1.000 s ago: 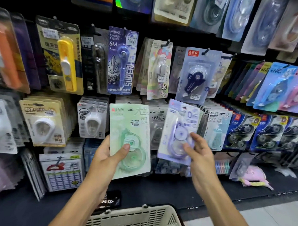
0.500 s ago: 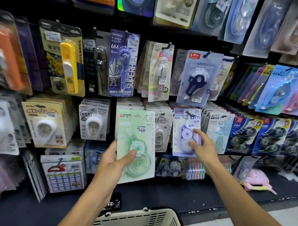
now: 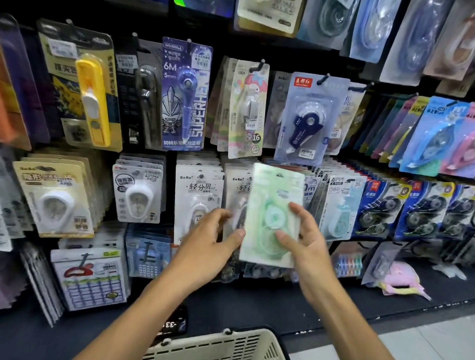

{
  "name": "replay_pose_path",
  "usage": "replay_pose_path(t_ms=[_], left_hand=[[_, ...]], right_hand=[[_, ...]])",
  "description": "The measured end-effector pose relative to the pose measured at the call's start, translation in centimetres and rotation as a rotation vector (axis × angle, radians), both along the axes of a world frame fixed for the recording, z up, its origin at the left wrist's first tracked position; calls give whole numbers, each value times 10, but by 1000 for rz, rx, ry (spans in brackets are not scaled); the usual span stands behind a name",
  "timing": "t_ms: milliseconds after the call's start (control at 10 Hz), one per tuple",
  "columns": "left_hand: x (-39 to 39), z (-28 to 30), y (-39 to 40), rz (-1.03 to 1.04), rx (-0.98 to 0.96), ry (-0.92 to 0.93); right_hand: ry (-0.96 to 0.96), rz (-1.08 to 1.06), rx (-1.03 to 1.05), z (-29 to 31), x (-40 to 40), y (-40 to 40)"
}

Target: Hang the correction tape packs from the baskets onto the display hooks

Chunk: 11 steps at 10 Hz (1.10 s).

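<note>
Nearest the camera, at the bottom edge of the view, stands the cream plastic basket [image 3: 218, 350], only its slotted rim and wall showing. Above it both forearms reach toward the display. The right hand [image 3: 307, 245] holds the green correction tape pack [image 3: 273, 216] upright, thumb across the front over the blister and fingers curled round its right edge, so this grip pinches the pack. The left hand [image 3: 206, 241] is just beside the pack's left edge, fingers loosely spread and relaxed; its thumb tip touches or nearly touches the card, which of the two cannot be told because of motion blur.

The pack is off the hooks, in front of the lower row of hanging cards, covering part of a white pack [image 3: 197, 194] row and a purple pack [image 3: 311, 188] behind it. To the right hang dark blue twin packs [image 3: 376, 210]. In the row above hang a yellow dispenser pack [image 3: 90, 97], a dark purple pen-style pack [image 3: 185, 96] and a pale blue pack [image 3: 307, 120] with a navy dispenser. Below the hooks runs a dark shelf [image 3: 252, 303], with a pink wrapped item [image 3: 400, 282] lying toward its right end.
</note>
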<state>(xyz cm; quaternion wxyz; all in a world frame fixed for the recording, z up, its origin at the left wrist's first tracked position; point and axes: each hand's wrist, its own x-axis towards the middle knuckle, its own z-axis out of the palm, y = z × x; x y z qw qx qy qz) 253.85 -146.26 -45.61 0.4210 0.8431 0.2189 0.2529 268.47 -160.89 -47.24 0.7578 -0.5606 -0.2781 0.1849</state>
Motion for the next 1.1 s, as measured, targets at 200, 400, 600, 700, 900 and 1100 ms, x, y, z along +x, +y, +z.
replay_pose_path(t_ms=[200,400,600,700,900,1100], left_hand=[[-5,-14,35,131,776,347],[-6,-30,38,132,884,489],[-5,-36,44,140,941,534],[-3,-40,47,132,945,549],[-7,-36,42,112,911,531],[-40,10,44,207,519,15]], right_hand=[[-113,-134,-335,4,71,-30],[-392,-144,-580,5,85,-3],[-1026,-533,-720,-26,64,13],[-1084,-413,-815,-33,63,19],[-1048,-312,-930,-26,64,12],[-999,-333,-534,14,32,4]])
